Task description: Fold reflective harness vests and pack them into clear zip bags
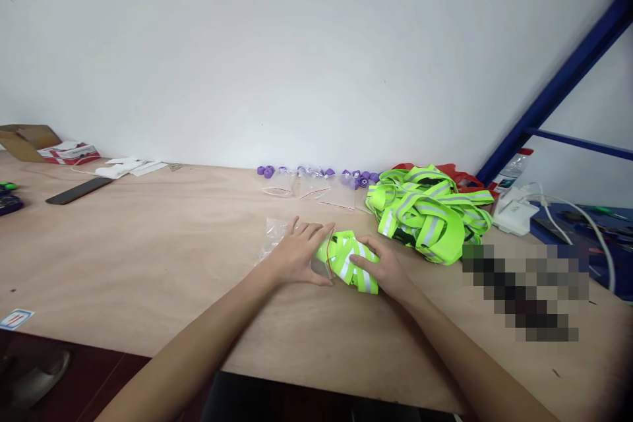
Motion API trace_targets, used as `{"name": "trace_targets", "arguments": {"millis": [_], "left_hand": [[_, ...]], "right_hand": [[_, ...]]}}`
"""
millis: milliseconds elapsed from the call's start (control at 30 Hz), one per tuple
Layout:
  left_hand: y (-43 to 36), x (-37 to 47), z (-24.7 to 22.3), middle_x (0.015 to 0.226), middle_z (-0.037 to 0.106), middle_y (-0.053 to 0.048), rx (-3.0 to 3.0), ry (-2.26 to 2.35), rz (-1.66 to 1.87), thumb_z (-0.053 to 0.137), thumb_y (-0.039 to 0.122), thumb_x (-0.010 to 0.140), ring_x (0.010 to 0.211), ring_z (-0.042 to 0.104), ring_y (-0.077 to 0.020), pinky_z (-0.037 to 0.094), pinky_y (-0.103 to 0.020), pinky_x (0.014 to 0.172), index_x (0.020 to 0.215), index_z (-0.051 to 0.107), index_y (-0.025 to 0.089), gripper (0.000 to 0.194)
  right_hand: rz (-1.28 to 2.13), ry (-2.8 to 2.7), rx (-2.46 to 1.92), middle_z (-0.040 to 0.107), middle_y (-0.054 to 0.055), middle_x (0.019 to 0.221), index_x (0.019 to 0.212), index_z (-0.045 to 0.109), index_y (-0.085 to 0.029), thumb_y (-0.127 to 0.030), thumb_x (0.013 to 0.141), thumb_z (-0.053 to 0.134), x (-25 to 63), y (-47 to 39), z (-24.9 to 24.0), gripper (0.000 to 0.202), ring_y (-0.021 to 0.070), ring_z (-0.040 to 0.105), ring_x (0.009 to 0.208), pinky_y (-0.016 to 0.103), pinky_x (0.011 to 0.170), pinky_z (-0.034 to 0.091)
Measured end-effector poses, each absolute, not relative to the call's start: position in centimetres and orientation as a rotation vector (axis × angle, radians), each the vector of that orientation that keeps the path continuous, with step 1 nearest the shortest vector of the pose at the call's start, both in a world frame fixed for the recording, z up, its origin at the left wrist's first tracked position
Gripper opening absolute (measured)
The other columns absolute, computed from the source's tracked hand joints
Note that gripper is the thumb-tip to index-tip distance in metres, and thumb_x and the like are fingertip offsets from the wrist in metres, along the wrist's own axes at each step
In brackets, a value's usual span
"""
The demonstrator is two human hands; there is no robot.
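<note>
Neon-yellow strap with silver stripes (357, 262), folded into a bundle, sits partly inside a clear zip bag (324, 257) on a wooden table (188, 231), just in front and to the left of the large strap heap (430, 214), the landmark here. The left hand (302, 252), thumb and fingers spread wide, grips the bag around its mouth, marked by a red line. The right hand (384, 267), curved more narrowly, holds the bundle's outer end, nearest the heap. Left of the heap, purple rolls (364, 179) and more clear bags (336, 194) line the wall; right of it stand a bottle (514, 170) and a white adapter (515, 214).
</note>
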State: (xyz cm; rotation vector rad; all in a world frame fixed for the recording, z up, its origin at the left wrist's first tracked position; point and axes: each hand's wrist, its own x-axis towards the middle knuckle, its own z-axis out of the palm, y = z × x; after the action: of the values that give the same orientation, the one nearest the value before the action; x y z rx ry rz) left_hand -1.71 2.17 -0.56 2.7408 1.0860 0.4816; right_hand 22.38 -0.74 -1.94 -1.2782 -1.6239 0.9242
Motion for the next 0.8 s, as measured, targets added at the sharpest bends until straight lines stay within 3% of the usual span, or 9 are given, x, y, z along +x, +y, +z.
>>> {"name": "trace_targets", "arguments": {"millis": [400, 633, 800], "left_hand": [[1.9, -0.3, -1.4, 0.145, 0.049, -0.018, 2.832, 0.911, 0.410, 0.066, 0.072, 0.073, 0.133, 0.044, -0.0378, 0.006, -0.063, 0.119, 0.157, 0.018, 0.020, 0.110], [1.6, -0.1, -1.3, 0.147, 0.047, -0.019, 2.829, 0.807, 0.404, 0.068, 0.072, 0.071, 0.138, 0.041, -0.0374, 0.006, -0.061, 0.120, 0.158, 0.010, 0.019, 0.117], [1.2, -1.2, -1.2, 0.156, 0.035, -0.023, 2.767, 1.003, 0.309, 0.071, 0.079, 0.061, 0.144, 0.031, -0.0426, 0.006, -0.066, 0.117, 0.159, 0.005, 0.020, 0.132]], "right_hand": [[1.053, -1.847, -1.262, 0.073, 0.002, 0.097, 0.100, 0.072, -0.020, -0.045, 0.074, 0.076, 22.8, -0.8, -1.3, 0.036, 0.0265, 0.064, 0.092, 0.037, 0.083, 0.051], [1.156, -1.863, -1.243, 0.074, 0.003, 0.098, 0.103, 0.073, -0.019, -0.048, 0.078, 0.074, 22.8, -1.2, -1.3, 0.038, 0.0278, 0.066, 0.092, 0.037, 0.081, 0.052], [1.081, -1.826, -1.268, 0.074, 0.002, 0.092, 0.096, 0.074, -0.019, -0.048, 0.077, 0.074, 22.5, -1.3, -1.7, 0.035, 0.0256, 0.066, 0.085, 0.035, 0.078, 0.052]]}}
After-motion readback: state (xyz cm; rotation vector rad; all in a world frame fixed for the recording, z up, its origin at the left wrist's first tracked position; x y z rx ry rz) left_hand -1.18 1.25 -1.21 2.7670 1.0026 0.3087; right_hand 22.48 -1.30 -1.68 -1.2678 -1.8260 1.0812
